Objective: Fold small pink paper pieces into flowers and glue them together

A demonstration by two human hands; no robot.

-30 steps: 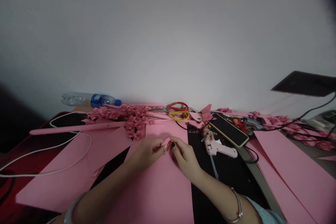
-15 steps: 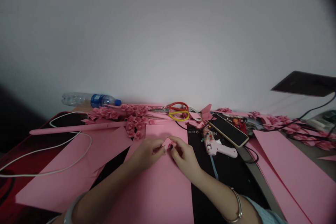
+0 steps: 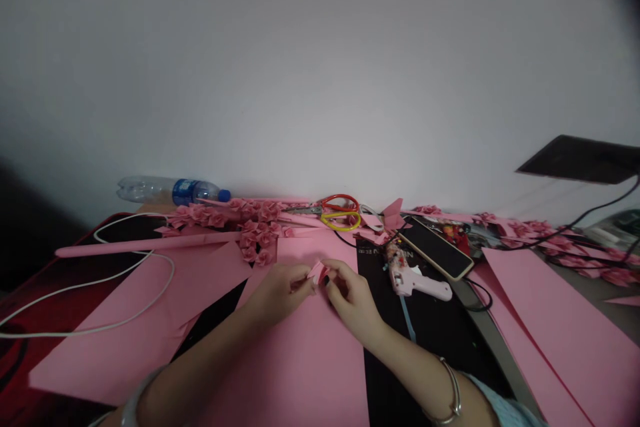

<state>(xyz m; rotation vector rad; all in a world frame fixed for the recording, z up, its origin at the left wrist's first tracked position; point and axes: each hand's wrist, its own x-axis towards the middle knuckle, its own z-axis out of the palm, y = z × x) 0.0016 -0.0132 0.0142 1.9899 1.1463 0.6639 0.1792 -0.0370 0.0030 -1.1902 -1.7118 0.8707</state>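
Note:
Between my two hands is a small folded piece of pink paper [image 3: 318, 271], held above a long pink paper sheet [image 3: 305, 353]. My left hand [image 3: 280, 290] pinches its left side with thumb and forefinger. My right hand [image 3: 354, 297] pinches the right side, a dark-nailed thumb against it. The fingers partly cover the piece, so its full shape is hidden. Just beyond my hands lie several pink paper flowers [image 3: 260, 233] and a pair of scissors [image 3: 340, 220] with one red and one yellow handle loop.
To the right are a pink glue gun [image 3: 423, 285], a phone [image 3: 437, 250] and more pink sheets [image 3: 560, 327]. On the left lie a rolled pink paper stick [image 3: 145, 245], a white cable [image 3: 75, 333] and a plastic bottle [image 3: 185, 191]. A wall [image 3: 320, 80] rises behind.
The small pink paper has turned slightly between my fingers and looks narrower. Both hands stay nearly in place, and nothing else has visibly moved.

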